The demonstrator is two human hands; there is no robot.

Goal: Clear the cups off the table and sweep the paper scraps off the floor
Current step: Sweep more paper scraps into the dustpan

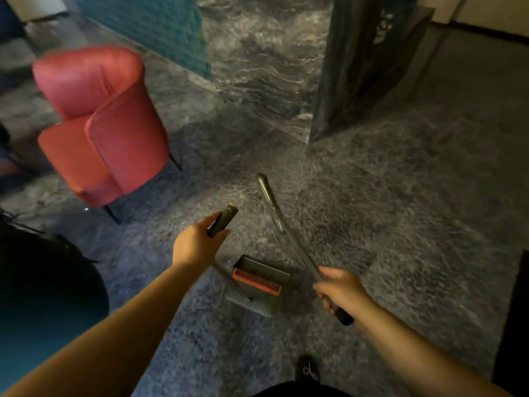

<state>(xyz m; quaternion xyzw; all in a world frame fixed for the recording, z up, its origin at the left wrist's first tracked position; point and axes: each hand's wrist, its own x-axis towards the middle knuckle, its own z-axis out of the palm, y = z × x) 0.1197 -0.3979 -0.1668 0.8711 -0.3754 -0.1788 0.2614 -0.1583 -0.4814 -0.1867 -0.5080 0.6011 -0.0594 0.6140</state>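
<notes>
My left hand (197, 245) grips the dark upright handle (224, 220) of a dustpan (264, 277). The black pan, with a red comb strip along its edge, sits low over the grey carpet between my arms. My right hand (340, 290) grips a long thin metal pole (282, 224) near its black end grip. The pole slants up and to the left over the carpet, past the dustpan handle. Whether this end carries a broom head I cannot tell. No cups or paper scraps show in this view.
A red armchair (100, 130) on thin black legs stands at the left. A marble wall (263, 67) and a dark pillar (360, 67) rise ahead. A dark rounded object (43, 282) fills the lower left. My shoe (307, 368) shows at the bottom.
</notes>
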